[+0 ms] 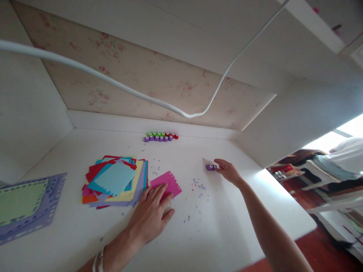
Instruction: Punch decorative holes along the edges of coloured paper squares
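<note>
pink paper (171,181) lies under the left hand (150,216), palm down, fingers spread; with a light press it could slide. right of that paper, the right hand (230,173) meets purple punches (209,167), whether gripping i cannot tell; a nudge might tip them. the paper stack (113,177) crowds its left; more room runs rightward to the edge of the table (289,215).

Beige, pink-flowered wallpaper (136,64) backs the flat white tabletop (283,207); rightward, a bright window (350,126) and reddish-brown floor (319,255).
</note>
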Action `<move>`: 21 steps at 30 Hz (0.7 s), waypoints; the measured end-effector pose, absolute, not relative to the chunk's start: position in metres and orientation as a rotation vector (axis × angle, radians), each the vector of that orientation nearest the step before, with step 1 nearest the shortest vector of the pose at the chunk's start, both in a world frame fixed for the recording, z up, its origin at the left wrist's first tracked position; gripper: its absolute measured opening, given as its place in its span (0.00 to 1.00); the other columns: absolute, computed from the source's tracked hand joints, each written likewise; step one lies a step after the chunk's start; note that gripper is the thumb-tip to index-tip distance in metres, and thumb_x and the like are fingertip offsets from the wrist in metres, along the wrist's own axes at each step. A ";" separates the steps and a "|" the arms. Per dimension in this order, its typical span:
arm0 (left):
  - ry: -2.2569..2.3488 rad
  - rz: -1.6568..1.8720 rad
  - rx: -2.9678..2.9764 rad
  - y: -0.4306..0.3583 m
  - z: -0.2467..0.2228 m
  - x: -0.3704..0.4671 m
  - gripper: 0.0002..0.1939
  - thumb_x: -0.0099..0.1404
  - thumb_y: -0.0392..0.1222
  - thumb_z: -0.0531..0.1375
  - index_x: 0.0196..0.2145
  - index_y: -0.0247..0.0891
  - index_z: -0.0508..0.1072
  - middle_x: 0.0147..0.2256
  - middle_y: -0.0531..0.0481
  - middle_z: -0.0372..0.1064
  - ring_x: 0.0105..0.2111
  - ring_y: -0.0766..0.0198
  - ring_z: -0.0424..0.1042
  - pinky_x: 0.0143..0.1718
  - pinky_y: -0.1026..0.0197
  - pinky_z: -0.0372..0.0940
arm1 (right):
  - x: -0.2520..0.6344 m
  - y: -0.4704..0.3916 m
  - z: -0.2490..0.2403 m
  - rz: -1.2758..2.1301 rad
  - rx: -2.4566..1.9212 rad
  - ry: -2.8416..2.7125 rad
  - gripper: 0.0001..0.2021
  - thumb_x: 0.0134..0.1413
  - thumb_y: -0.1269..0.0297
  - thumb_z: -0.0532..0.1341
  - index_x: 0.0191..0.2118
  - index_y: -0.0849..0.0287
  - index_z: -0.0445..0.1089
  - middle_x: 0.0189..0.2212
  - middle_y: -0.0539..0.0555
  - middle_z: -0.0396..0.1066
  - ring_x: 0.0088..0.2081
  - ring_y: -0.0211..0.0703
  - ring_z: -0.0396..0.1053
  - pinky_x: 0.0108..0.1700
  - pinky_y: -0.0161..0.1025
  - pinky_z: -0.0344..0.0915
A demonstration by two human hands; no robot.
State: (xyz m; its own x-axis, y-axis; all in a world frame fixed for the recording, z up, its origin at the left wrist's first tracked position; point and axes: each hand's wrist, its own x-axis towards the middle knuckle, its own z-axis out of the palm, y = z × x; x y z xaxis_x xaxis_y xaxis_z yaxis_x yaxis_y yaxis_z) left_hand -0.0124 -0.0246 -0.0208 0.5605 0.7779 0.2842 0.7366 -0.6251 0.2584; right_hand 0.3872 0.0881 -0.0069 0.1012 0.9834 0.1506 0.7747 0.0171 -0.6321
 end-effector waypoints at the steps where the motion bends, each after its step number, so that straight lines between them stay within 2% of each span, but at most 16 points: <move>1: 1.326 0.601 2.667 -0.025 -0.021 -0.012 0.20 0.69 0.48 0.53 0.57 0.42 0.67 0.60 0.41 0.60 0.59 0.50 0.60 0.59 0.42 0.54 | 0.385 0.089 -0.002 0.450 -1.804 -1.709 0.17 0.47 0.68 0.63 0.46 0.56 0.74 0.46 0.58 0.77 0.45 0.48 0.76 0.49 0.47 0.72; 5: 1.445 0.726 2.605 -0.022 -0.025 -0.013 0.16 0.70 0.39 0.51 0.52 0.38 0.71 0.54 0.42 0.66 0.55 0.53 0.65 0.57 0.48 0.61 | 0.362 0.099 0.016 0.378 -1.806 -1.716 0.15 0.55 0.63 0.57 0.47 0.57 0.73 0.44 0.58 0.77 0.46 0.49 0.75 0.49 0.48 0.71; 10: 1.510 0.737 2.609 -0.018 -0.031 -0.015 0.18 0.67 0.35 0.53 0.53 0.36 0.71 0.56 0.42 0.64 0.58 0.51 0.61 0.59 0.46 0.59 | 0.290 0.132 0.022 0.387 -1.764 -1.933 0.14 0.59 0.63 0.56 0.47 0.54 0.73 0.44 0.54 0.78 0.44 0.43 0.76 0.51 0.43 0.70; 12: 1.510 0.707 2.620 -0.018 -0.032 -0.016 0.18 0.66 0.35 0.53 0.53 0.36 0.70 0.57 0.42 0.64 0.59 0.50 0.60 0.60 0.45 0.58 | 0.256 0.150 0.019 0.395 -1.739 -2.061 0.13 0.58 0.65 0.57 0.47 0.52 0.74 0.47 0.52 0.76 0.47 0.43 0.74 0.53 0.42 0.67; 14: 1.505 0.678 2.615 -0.019 -0.032 -0.016 0.19 0.66 0.35 0.53 0.53 0.38 0.70 0.58 0.43 0.63 0.60 0.51 0.60 0.61 0.46 0.57 | 0.226 0.171 0.017 0.379 -1.716 -2.167 0.17 0.59 0.68 0.56 0.52 0.55 0.72 0.51 0.55 0.73 0.50 0.44 0.72 0.56 0.42 0.64; 18: 1.476 0.666 2.588 -0.019 -0.031 -0.019 0.20 0.65 0.33 0.52 0.53 0.39 0.70 0.58 0.44 0.64 0.59 0.53 0.61 0.61 0.47 0.57 | 0.184 0.212 0.019 0.323 -1.681 -2.308 0.25 0.57 0.76 0.54 0.61 0.62 0.63 0.63 0.59 0.60 0.63 0.45 0.57 0.64 0.40 0.52; 21: 1.450 0.675 2.580 -0.017 -0.031 -0.022 0.21 0.63 0.32 0.52 0.53 0.39 0.70 0.59 0.44 0.63 0.59 0.53 0.61 0.60 0.47 0.58 | 0.169 0.234 0.021 0.304 -1.720 -2.346 0.27 0.56 0.78 0.54 0.63 0.63 0.60 0.64 0.62 0.58 0.63 0.49 0.57 0.63 0.43 0.53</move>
State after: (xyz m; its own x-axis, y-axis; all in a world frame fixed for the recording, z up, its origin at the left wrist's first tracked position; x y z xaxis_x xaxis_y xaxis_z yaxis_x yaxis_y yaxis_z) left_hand -0.0217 -0.0172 -0.0306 0.4462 0.8332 0.3266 0.7862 -0.5393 0.3019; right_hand 0.1691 0.2345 0.0212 -0.2929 0.9547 0.0520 0.9099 0.2950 -0.2915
